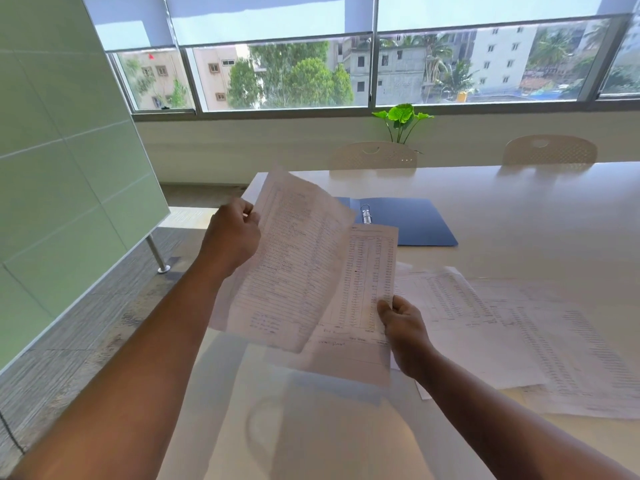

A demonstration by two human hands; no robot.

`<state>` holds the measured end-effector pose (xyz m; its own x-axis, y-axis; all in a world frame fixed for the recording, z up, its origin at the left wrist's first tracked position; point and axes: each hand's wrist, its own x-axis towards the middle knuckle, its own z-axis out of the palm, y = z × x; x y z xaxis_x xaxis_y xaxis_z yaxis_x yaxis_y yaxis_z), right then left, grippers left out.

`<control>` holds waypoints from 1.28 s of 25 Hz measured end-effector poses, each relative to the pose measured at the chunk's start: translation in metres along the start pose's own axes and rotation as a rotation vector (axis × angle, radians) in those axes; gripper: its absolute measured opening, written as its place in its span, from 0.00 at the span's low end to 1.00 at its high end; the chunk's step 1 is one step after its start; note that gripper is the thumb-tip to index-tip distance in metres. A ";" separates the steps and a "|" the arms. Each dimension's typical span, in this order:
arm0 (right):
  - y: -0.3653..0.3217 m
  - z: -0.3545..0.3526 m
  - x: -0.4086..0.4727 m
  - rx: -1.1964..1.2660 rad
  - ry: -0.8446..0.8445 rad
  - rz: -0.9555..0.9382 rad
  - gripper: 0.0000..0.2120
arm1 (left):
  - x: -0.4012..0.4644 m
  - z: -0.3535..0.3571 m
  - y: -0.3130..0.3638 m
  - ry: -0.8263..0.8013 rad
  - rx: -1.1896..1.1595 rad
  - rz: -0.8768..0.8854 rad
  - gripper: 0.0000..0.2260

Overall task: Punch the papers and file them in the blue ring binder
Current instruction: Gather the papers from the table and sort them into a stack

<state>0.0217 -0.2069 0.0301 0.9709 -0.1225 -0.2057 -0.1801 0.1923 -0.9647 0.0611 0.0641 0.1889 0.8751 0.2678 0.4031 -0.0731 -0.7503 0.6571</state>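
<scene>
While both hands hold sheets above the counter (485,202), I judge we're gathering papers, not yet punching. My left hand (233,233) pinches one sheet (294,258); my right hand (403,323) grips another (367,282). The blue ring binder (412,220) lies open beyond. Next I'd square them up; no punch is visible, perhaps hidden.

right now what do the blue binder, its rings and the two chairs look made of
Blue binder: matte blue covers, likely plastic or coated card, since they lie flat and dull. Rings: shiny silver, apparently metal, catching highlights. Chairs: pale cream backs with a perforated pattern, probably moulded plastic.
</scene>
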 end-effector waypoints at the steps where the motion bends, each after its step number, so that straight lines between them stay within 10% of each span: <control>1: -0.004 0.000 -0.001 0.025 -0.020 0.005 0.11 | -0.001 0.004 -0.005 -0.013 -0.001 -0.022 0.06; 26: -0.083 -0.084 0.037 0.001 0.013 -0.150 0.10 | -0.006 0.008 -0.039 0.177 0.178 0.015 0.10; 32: -0.082 -0.065 0.027 0.029 -0.072 -0.075 0.11 | -0.005 0.020 -0.027 0.145 -0.106 0.012 0.10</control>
<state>0.0526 -0.2893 0.0927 0.9905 -0.0677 -0.1201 -0.1032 0.2137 -0.9714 0.0682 0.0708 0.1564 0.7964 0.3488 0.4941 -0.1405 -0.6879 0.7121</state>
